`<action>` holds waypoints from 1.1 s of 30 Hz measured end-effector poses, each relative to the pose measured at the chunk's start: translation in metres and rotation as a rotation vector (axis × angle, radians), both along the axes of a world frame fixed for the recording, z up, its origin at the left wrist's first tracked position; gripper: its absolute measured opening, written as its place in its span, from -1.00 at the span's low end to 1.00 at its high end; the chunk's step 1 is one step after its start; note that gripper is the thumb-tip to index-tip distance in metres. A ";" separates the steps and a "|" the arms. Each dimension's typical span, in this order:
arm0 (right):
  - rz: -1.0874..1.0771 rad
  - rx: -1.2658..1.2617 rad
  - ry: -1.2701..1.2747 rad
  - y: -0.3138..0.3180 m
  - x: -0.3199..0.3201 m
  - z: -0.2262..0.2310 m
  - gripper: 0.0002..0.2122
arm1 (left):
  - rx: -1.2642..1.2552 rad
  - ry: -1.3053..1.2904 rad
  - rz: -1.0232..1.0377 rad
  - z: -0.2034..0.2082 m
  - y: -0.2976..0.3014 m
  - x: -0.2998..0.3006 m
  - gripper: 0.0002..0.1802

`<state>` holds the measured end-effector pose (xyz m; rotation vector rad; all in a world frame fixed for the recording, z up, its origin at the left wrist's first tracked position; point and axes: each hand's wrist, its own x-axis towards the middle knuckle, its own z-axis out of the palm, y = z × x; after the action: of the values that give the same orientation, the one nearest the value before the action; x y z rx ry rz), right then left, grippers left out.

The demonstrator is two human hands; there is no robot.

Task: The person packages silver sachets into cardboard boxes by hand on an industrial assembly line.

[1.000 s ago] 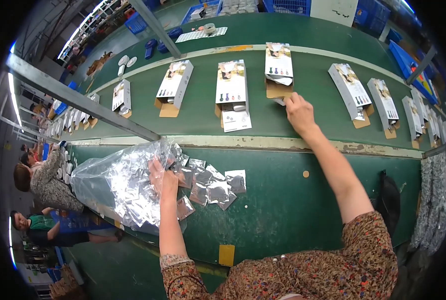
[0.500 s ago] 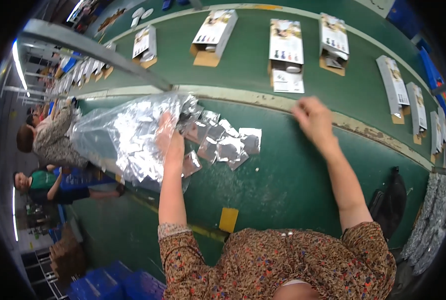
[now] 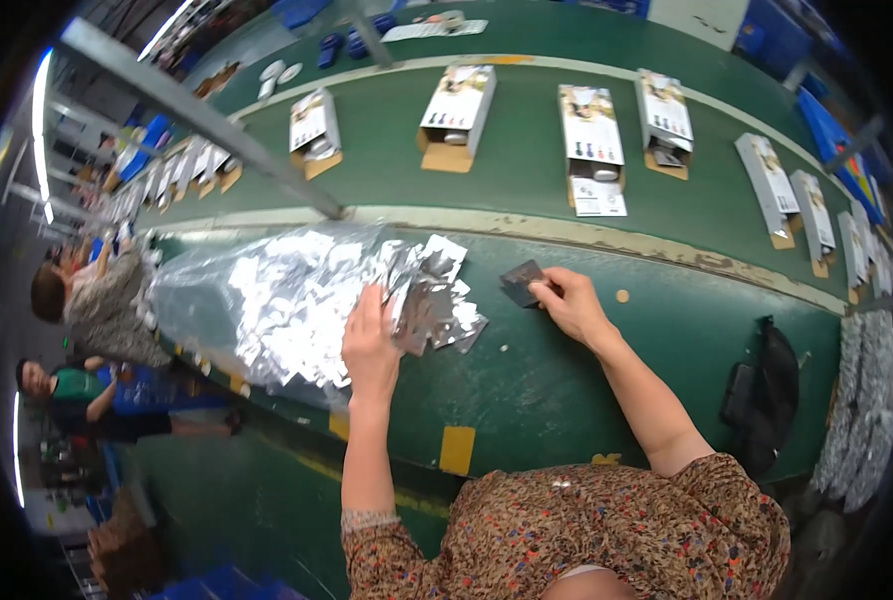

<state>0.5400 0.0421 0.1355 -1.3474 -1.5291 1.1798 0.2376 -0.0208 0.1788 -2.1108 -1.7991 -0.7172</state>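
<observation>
My right hand (image 3: 573, 308) pinches a small flat sachet (image 3: 519, 284), dark and shiny, above the green table. My left hand (image 3: 371, 335) is closed at a bunch of silver foil sachets (image 3: 434, 312), its fingertips partly hidden among them. Directly left of that hand lies a large clear plastic bag (image 3: 206, 290), its mouth toward the bunch and many more silver sachets inside it.
Along the conveyor (image 3: 366, 190) beyond the table stand several open white boxes (image 3: 458, 100) with pictures on them. A metal post (image 3: 206, 125) slants across the left. A black bag (image 3: 769, 400) lies at the right, beside bubble-wrapped rolls (image 3: 851, 400). Other people are at the left.
My right hand has come down from the conveyor's edge to the table and now holds a sachet. My left hand has drawn back from the bag's mouth to the bunch. Boxes sit lower in view.
</observation>
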 end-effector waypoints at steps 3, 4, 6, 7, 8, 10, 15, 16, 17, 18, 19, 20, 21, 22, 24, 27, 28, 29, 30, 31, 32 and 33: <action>-0.204 0.138 0.012 0.010 0.033 0.008 -0.86 | -0.028 -0.197 0.059 0.018 -0.020 0.006 -0.64; -0.241 0.140 -0.078 0.018 0.051 0.007 -0.90 | -0.010 -0.222 0.056 0.023 -0.023 0.008 -0.63; -0.394 0.653 -0.410 0.036 0.077 0.008 -0.94 | 0.000 -0.274 0.063 0.026 -0.025 0.018 -0.60; -0.338 0.817 -0.581 0.047 0.088 0.011 -0.91 | 0.022 -0.398 0.085 0.027 -0.028 0.022 -0.60; -0.292 0.820 -0.687 0.058 0.097 0.008 -0.90 | 0.044 -0.521 0.110 0.028 -0.031 0.027 -0.60; -0.224 0.818 -0.898 0.084 0.112 -0.003 -0.89 | -0.035 -0.872 0.164 0.030 -0.037 0.037 -0.73; -0.291 0.594 -1.205 0.129 0.121 -0.028 -0.87 | -0.177 -1.705 0.151 0.009 -0.034 0.062 -0.90; -0.330 0.467 -1.208 0.129 0.116 -0.021 -0.78 | -0.217 -2.006 0.024 0.011 -0.027 0.073 -0.87; -0.369 0.460 -1.167 0.120 0.115 -0.012 -0.71 | -0.287 -2.098 -0.060 0.000 -0.021 0.081 -0.80; -0.409 0.453 -1.125 0.106 0.116 0.002 -0.63 | -0.321 -2.194 -0.109 -0.012 -0.017 0.088 -0.80; -0.417 0.392 -1.058 0.088 0.111 0.017 -0.57 | -0.371 -2.293 -0.169 -0.021 -0.012 0.093 -0.80; -0.381 0.310 -0.877 0.072 0.099 0.026 -0.59 | -0.384 -2.323 -0.172 -0.025 -0.009 0.100 -0.81; -0.358 0.231 -0.712 0.058 0.091 0.037 -0.61 | -0.408 -2.363 -0.192 -0.025 -0.005 0.109 -0.82; -0.280 0.238 -0.444 0.049 0.085 0.037 -0.66 | -0.463 -2.395 -0.200 -0.026 -0.002 0.115 -0.83; -0.080 -0.167 -0.001 0.029 0.049 0.061 -0.67 | -0.510 -2.355 -0.230 -0.027 -0.001 0.116 -0.83; -0.043 -0.163 0.146 0.029 0.032 0.060 -0.66 | -0.639 -2.280 -0.227 -0.043 0.009 0.127 -0.83; -0.041 -0.147 0.177 0.033 0.033 0.056 -0.65 | -0.682 -2.257 -0.191 -0.046 0.014 0.133 -0.82; -0.070 -0.078 0.145 0.038 0.039 0.046 -0.65 | -0.751 -2.202 -0.215 -0.047 0.015 0.136 -0.82; -0.070 -0.073 0.135 0.039 0.037 0.047 -0.65 | -0.778 -2.163 -0.234 -0.051 0.014 0.136 -0.83; -0.072 -0.061 0.147 0.040 0.036 0.049 -0.69 | -0.805 -2.125 -0.253 -0.055 0.014 0.137 -0.83; -0.074 -0.049 0.159 0.041 0.035 0.050 -0.73 | -0.825 -2.107 -0.332 -0.059 0.015 0.138 -0.84; -0.044 -0.015 0.127 0.042 0.038 0.051 -0.81 | -0.826 -2.118 -0.341 -0.060 0.016 0.138 -0.84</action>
<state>0.5776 0.0846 0.1869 -1.2845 -1.3971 1.2271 0.3760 -0.0048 0.1184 -1.5656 -2.5196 -3.7816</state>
